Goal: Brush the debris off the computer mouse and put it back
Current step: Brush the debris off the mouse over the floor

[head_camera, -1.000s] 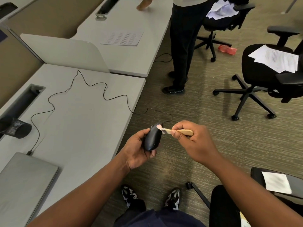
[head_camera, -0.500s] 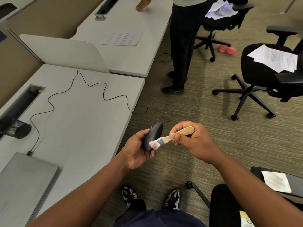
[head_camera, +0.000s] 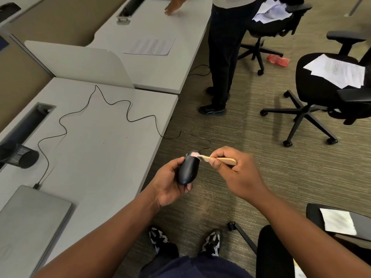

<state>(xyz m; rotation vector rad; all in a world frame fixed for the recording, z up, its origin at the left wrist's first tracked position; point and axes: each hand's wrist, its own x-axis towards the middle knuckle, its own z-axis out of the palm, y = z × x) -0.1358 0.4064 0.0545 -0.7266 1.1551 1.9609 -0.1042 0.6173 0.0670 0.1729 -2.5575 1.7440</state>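
- Head view has the computer mouse held over the carpet, just off the near right edge of the worktop, not resting on it.
- Left hand cups the mouse, fingers curled around its underside and rear.
- Mouse's long axis runs from the palm up and away toward its cable, which trails back onto the worktop.
- Right hand pinches the wooden brush between thumb and fingers, on the side of the mouse away from the worktop.
- Brush bristles touch the mouse's far end, so I judge the next stroke runs along that long axis.
- Putting it back means a short move by the left hand, the nearer 1, toward the worktop.
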